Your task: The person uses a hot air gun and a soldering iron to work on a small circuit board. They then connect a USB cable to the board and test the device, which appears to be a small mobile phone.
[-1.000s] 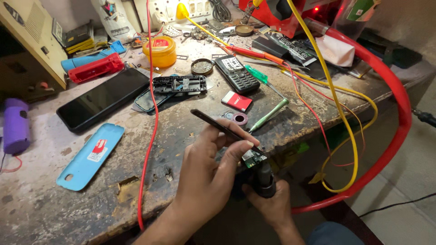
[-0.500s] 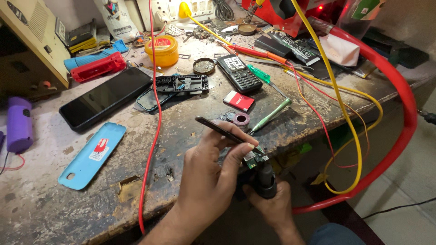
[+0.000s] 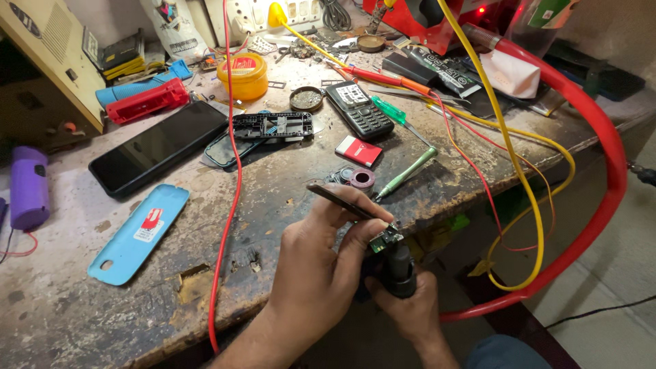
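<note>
At table [image 3: 205,287] front edge: left hand [image 3: 321,273] grip pinches thin dark metal tweezers [image 3: 338,200] over small green circuit board [image 3: 385,239]; right hand [image 3: 410,311] below, grip wrapped around black cylindrical tool [image 3: 400,270] touching board.

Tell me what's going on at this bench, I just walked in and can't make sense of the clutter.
A person is working on a small green circuit board at the front edge of a worn workbench. The left hand pinches the board and a thin dark tool; the right hand grips a black handle just beneath it. A keypad phone, a screwdriver and a light blue phone cover lie untouched on the bench.
</note>
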